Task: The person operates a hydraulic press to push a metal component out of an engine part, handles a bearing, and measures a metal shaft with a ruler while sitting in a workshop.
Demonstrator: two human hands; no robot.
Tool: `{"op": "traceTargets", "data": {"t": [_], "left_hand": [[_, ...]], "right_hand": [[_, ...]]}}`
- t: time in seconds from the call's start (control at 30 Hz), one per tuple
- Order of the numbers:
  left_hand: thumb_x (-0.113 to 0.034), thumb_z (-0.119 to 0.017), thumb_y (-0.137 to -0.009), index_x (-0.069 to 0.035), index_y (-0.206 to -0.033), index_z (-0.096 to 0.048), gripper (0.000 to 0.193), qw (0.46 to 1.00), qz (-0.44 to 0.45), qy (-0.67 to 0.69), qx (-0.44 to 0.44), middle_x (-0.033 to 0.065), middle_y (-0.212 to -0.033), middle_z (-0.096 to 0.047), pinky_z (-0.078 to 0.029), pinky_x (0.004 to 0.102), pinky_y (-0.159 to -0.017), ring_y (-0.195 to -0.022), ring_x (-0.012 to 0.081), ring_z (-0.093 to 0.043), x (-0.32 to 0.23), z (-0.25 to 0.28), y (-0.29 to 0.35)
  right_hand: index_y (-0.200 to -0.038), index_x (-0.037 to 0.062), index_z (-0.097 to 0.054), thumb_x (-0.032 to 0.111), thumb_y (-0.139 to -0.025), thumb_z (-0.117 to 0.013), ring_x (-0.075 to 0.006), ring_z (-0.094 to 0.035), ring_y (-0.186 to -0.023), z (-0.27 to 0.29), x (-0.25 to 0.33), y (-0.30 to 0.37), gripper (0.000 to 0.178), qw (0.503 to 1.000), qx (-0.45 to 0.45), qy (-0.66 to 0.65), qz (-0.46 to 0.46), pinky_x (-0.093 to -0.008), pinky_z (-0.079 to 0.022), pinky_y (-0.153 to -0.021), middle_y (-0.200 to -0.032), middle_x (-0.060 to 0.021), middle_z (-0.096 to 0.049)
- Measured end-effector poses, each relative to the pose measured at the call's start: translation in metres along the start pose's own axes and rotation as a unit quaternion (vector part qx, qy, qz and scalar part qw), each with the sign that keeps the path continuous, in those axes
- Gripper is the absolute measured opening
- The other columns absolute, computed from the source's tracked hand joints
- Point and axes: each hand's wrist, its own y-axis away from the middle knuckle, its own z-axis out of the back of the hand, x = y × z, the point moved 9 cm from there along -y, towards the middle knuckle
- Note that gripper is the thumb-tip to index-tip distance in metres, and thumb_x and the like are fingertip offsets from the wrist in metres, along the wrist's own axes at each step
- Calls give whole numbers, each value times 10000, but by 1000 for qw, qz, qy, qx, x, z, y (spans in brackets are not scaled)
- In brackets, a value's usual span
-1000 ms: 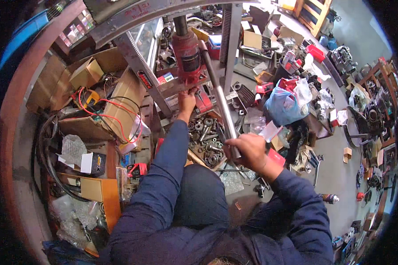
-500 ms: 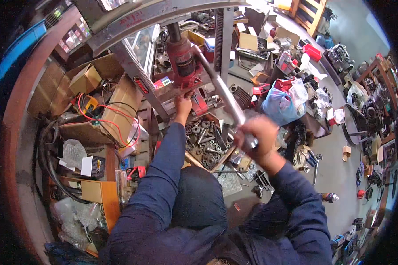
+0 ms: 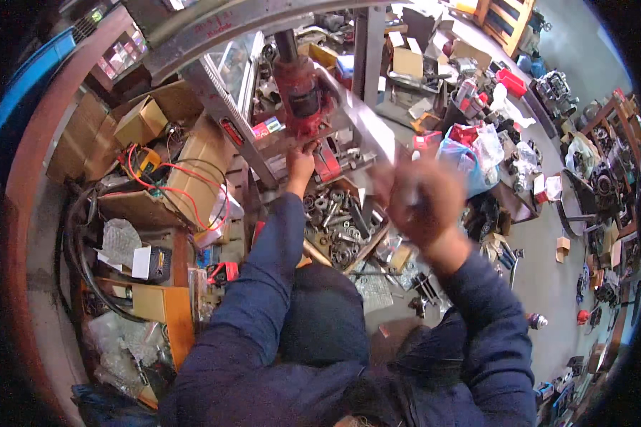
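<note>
A red bottle jack [image 3: 306,96] stands in a grey steel press frame [image 3: 228,30]. From its side a bright metal pipe handle [image 3: 367,124] slants down to the right, blurred by motion. My right hand [image 3: 429,203] is wrapped round the pipe's near end. Under the jack's base, my left hand [image 3: 301,167] reaches in with closed fingertips; what they hold, if anything, is hidden. Just right of those fingers is a red metal piece [image 3: 326,165] on the press bed. Below the bed, a tray [image 3: 369,250] is heaped with bearings, gears and bolts.
To the left stands an open cardboard box [image 3: 203,167] with red cables [image 3: 174,188] over its side. A blue plastic bag [image 3: 466,171] lies beyond my right hand. Loose machine parts and cartons crowd the floor [image 3: 530,263] on the right.
My right hand has swung the handle's near end upward and looks larger. My left hand stays at the jack's base. The whole view has shifted slightly.
</note>
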Motion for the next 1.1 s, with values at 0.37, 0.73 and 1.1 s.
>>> {"op": "traceTargets", "data": {"t": [0.37, 0.73, 1.1], "left_hand": [[-97, -693, -898, -72, -945, -741, 72, 1000, -14, 19, -10, 112, -887, -747, -517, 410, -735, -833, 289, -710, -3, -7, -11], [-70, -704, -879, -68, -958, -738, 87, 984, 119, 132, -3, 86, -922, -758, -514, 396, -774, -871, 249, -710, 38, -2, 1], [-145, -698, -908, -76, -1033, -734, 146, 998, 41, 35, -13, 122, -959, -751, -511, 434, -773, -882, 309, -704, 11, 5, -5]], "right_hand": [[-1024, 131, -745, 296, -728, -817, -174, -561, -522, -38, 5, 121, 347, 980, 193, -37, 30, -327, -413, -455, -635, 3, -522], [-1003, 172, -718, 173, -668, -821, -230, -590, -552, -11, 7, 68, 351, 999, 20, -39, 3, -369, -455, -502, -671, -56, -598], [-1017, 81, -688, 233, -840, -801, -253, -683, -674, 0, -8, -69, 259, 987, -95, -97, -89, -352, -543, -620, -851, -94, -705]]}}
